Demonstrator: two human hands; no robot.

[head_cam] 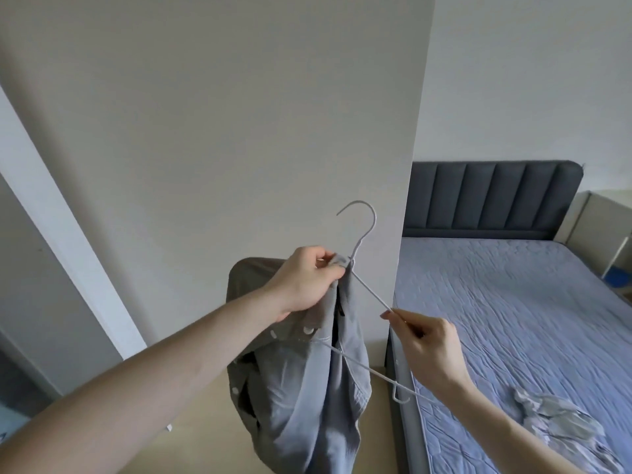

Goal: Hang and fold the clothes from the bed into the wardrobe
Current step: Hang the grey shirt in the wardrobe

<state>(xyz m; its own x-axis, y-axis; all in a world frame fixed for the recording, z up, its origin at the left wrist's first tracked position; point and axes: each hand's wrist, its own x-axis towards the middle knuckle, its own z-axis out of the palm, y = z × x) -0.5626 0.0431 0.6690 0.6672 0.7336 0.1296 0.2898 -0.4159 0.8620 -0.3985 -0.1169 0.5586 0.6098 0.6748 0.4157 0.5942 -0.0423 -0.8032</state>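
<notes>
Beside the bed – left hand pinching grey shirt collar at wire hanger neck, right hand pinching hanger arm. Limp, light fabric – likely slips; grip by collar.

A thin white wire hanger is held before a tall pale wardrobe panel, a grey button-up shirt hangs from it, and to the right a blue quilted bed bears a crumpled pale garment before a dark padded headboard.
</notes>
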